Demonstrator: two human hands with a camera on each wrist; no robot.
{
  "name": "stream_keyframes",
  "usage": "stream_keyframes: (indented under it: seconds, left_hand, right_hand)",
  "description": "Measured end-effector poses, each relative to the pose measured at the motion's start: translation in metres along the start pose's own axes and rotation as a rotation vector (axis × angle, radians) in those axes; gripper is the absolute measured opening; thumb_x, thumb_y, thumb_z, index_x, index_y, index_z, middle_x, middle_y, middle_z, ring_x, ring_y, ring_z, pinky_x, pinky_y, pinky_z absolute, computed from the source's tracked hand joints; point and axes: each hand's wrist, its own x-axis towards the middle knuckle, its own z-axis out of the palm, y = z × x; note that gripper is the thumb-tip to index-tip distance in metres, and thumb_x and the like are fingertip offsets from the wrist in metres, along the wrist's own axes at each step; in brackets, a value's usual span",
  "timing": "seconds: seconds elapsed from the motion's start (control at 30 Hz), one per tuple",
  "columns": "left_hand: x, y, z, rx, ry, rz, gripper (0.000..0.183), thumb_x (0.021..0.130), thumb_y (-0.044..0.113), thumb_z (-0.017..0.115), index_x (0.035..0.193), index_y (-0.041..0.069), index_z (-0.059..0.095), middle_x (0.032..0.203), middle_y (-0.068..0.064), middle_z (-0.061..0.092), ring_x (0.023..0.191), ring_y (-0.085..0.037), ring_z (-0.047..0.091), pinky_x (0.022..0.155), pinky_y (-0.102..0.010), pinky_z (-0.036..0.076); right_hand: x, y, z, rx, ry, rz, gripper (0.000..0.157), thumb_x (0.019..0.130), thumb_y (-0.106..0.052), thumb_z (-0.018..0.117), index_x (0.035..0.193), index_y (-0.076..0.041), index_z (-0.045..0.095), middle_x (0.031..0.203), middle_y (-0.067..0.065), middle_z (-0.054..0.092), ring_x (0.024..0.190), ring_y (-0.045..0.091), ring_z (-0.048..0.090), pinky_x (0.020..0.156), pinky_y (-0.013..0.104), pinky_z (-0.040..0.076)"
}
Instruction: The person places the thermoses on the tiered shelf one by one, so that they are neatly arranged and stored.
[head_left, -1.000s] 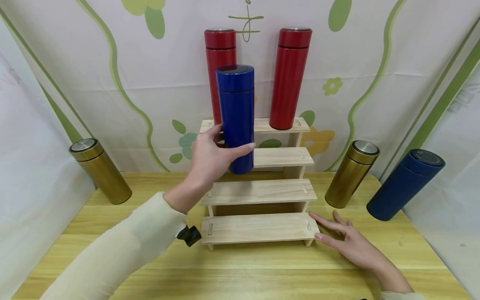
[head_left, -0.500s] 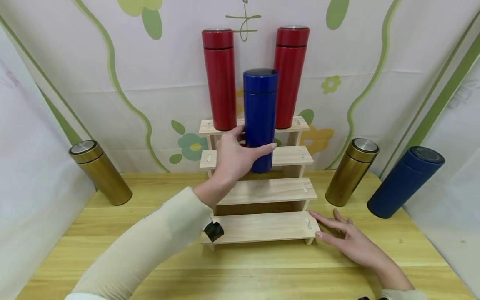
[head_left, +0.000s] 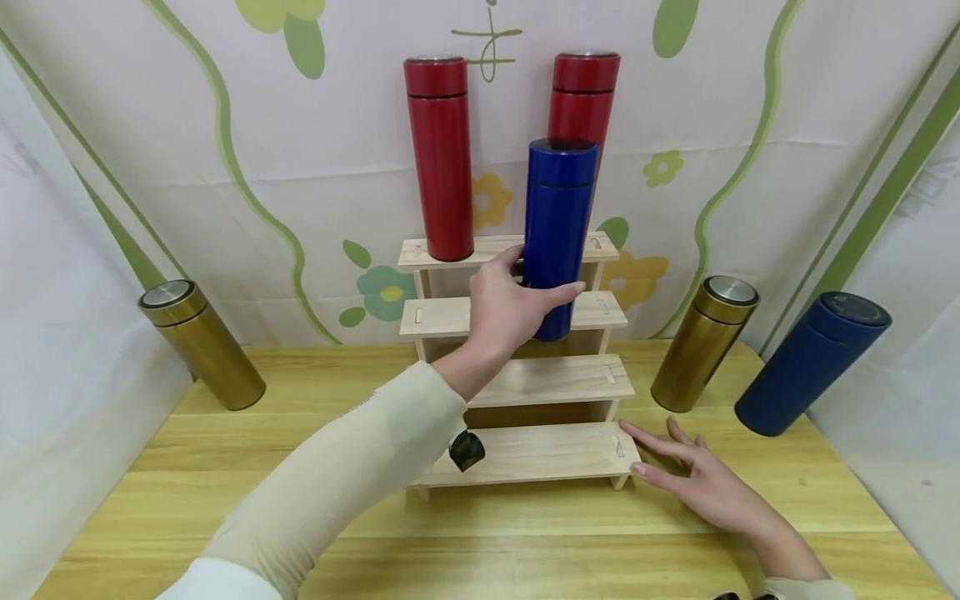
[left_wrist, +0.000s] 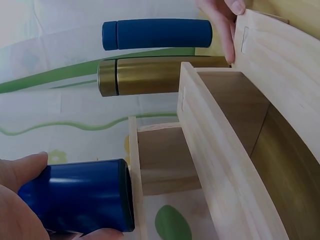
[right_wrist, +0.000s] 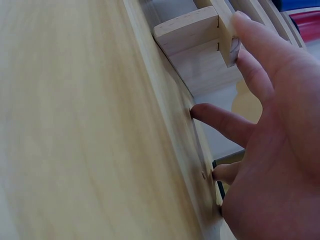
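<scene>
My left hand (head_left: 506, 310) grips a glossy blue thermos bottle (head_left: 558, 233) by its lower part, thumb across the front. The bottle is upright, in front of the right red bottle (head_left: 585, 104) and over the right side of the second-highest step of a wooden stepped rack (head_left: 525, 454). In the left wrist view the blue bottle's base (left_wrist: 126, 195) is close to a rack board; whether they touch I cannot tell. My right hand (head_left: 705, 483) touches the right end of the lowest step with its thumb and index finger; its other fingers spread toward the table in the right wrist view.
Another red bottle (head_left: 442, 167) stands on the top step's left. A gold bottle (head_left: 202, 346) is at the table's left, another gold bottle (head_left: 701, 346) at the right, beside a dark blue bottle (head_left: 810, 367). A patterned cloth (head_left: 360, 125) hangs behind the rack.
My left hand has carried the blue bottle rightward, from in front of the left red bottle to in front of the right one. The right hand has stayed at the rack's lowest step.
</scene>
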Motion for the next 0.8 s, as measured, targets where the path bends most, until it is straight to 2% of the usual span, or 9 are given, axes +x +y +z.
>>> stream_keyframes:
  seconds: [0.37, 0.53, 0.8]
  left_hand:
    - [0.013, 0.003, 0.023, -0.024, 0.043, -0.024, 0.073, 0.081, 0.035, 0.093, 0.144, 0.018, 0.062, 0.136, -0.005, 0.071, 0.118, -0.024, 0.071, 0.104, -0.045, 0.059]
    - [0.016, 0.003, 0.032, -0.008, 0.073, 0.010, 0.071, 0.081, 0.035, 0.093, 0.142, 0.016, 0.063, 0.133, -0.006, 0.073, 0.116, -0.024, 0.072, 0.103, -0.043, 0.059]
    - [0.014, 0.004, 0.041, 0.059, 0.068, 0.050, 0.071, 0.083, 0.036, 0.091, 0.144, 0.017, 0.061, 0.137, -0.004, 0.071, 0.118, -0.024, 0.072, 0.105, -0.043, 0.058]
  right_hand:
    - [0.000, 0.002, 0.000, 0.006, 0.000, -0.002, 0.055, 0.103, -0.034, 0.068, 0.155, -0.039, 0.051, 0.165, 0.009, 0.042, 0.156, 0.061, -0.005, 0.114, 0.081, -0.021]
    - [0.001, 0.003, -0.001, 0.001, -0.001, 0.006, 0.055, 0.103, -0.036, 0.068, 0.155, -0.039, 0.050, 0.166, 0.010, 0.041, 0.156, 0.060, -0.006, 0.113, 0.081, -0.020]
    - [0.002, 0.003, 0.000, 0.004, -0.006, 0.021, 0.055, 0.103, -0.038, 0.068, 0.155, -0.040, 0.051, 0.166, 0.012, 0.040, 0.156, 0.060, -0.007, 0.113, 0.081, -0.021]
